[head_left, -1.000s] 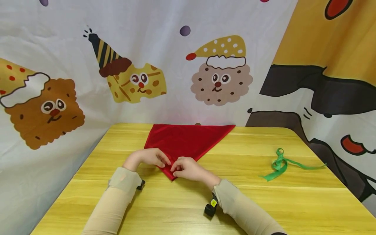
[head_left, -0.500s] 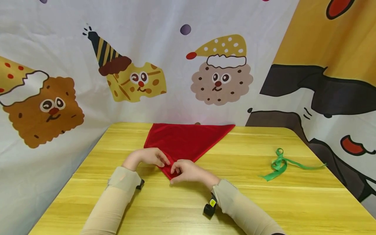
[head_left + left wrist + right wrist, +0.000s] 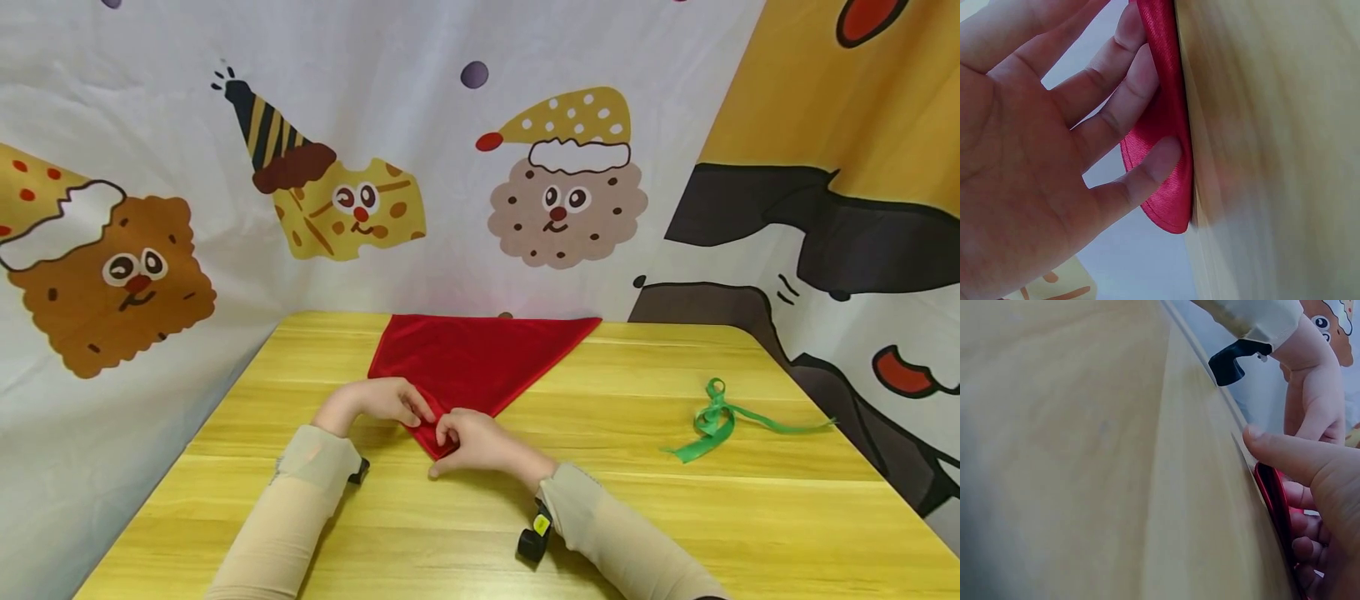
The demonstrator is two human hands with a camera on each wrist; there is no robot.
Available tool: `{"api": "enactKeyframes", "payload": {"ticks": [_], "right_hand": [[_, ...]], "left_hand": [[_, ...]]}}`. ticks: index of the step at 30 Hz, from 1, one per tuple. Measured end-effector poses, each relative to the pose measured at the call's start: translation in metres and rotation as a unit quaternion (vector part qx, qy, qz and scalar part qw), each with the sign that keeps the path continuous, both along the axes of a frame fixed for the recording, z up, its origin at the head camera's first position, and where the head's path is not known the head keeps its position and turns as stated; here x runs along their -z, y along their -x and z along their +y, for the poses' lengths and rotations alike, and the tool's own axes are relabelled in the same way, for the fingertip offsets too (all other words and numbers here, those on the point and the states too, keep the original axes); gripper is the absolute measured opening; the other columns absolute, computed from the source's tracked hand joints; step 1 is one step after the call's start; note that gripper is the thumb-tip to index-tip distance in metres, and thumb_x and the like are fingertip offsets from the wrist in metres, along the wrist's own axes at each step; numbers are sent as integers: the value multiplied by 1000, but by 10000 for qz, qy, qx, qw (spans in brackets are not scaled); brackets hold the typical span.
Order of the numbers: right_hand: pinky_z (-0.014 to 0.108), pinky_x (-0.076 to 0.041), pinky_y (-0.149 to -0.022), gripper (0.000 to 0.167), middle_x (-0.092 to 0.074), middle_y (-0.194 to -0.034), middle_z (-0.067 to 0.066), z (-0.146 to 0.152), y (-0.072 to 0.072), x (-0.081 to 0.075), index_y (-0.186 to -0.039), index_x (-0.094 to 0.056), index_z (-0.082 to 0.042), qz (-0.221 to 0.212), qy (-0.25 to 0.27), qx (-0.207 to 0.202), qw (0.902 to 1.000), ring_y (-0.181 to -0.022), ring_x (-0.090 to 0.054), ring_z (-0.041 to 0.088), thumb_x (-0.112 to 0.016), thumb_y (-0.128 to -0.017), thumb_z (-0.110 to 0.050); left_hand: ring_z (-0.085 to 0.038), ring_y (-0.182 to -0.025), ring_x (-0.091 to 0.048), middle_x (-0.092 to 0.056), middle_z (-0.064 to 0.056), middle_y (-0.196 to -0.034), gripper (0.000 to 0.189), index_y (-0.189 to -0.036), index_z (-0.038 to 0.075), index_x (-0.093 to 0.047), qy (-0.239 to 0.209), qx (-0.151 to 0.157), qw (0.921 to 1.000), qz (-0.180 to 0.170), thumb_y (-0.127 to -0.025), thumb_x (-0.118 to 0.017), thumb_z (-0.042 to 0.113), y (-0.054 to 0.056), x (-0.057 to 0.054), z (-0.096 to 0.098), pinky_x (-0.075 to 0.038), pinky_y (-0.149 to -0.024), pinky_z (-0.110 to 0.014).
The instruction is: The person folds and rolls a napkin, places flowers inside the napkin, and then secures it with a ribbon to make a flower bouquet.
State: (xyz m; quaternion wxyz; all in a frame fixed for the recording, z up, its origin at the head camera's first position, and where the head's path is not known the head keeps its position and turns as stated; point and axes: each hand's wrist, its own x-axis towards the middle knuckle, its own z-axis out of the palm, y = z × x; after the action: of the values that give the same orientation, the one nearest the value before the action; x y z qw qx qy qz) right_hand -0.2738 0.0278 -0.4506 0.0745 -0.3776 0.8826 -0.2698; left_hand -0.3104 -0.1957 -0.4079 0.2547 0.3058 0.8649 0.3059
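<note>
Fingertip work at the near corner of the red, satiny, hemmed cloth (image 3: 468,358) seems to be the step in hand. The cloth lies between and beyond the grips, flat on the pale wood-grain tabletop (image 3: 390,533), its edge rolled over into a soft fold. The left grip (image 3: 392,402) rests bent fingers on that fold; whether its thumb pinches, I cannot tell. The right grip (image 3: 480,442) has its thumb spread away from fingers touching the cloth. The next move probably calls for light, even pressure, since satin slips. Well right of the right grip lies a glossy green looped ribbon (image 3: 716,421).
</note>
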Motion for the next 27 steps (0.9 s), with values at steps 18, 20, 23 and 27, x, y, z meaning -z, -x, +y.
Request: {"api": "enactKeyframes", "payload": {"ticks": [18,20,23,27], "right_hand": [[19,-35,-59,16,-45,-69,-8,-3,-4,-2,-74,-59,-19,473,83,160,9987,-62,-41,5,-74,-78,-20],[19,-35,-59,15,-45,-69,-8,-3,-5,-2,-73,-59,-19,455,93,157,9988,-63,-41,5,-73,-78,-18],[19,-35,-60,14,-45,-69,-8,-2,-5,-2,-73,-60,-19,359,169,162,9991,-63,-41,5,-72,-80,-17],[20,-38,-61,13,-48,-71,-10,-2,-3,-2,-74,-61,-20,224,232,298,9990,-64,-45,4,-71,-83,-19]], "left_hand": [[-7,-76,-57,-70,0,-104,24,-111,3,-73,-68,122,9999,36,-89,-64,4,-3,-4,2,-47,-69,-23],[-7,-76,-57,-69,0,-104,24,-111,4,-73,-64,105,9999,33,-89,-64,5,-3,-3,2,-46,-69,-23],[-7,-76,-57,-70,0,-104,24,-110,4,-73,-121,121,9999,3,-88,-65,4,-3,-2,2,-46,-69,-23],[-6,-75,-57,-70,-2,-103,24,-111,1,-72,-232,184,9995,-68,-87,-66,3,-3,-2,1,-47,-68,-23]]}}
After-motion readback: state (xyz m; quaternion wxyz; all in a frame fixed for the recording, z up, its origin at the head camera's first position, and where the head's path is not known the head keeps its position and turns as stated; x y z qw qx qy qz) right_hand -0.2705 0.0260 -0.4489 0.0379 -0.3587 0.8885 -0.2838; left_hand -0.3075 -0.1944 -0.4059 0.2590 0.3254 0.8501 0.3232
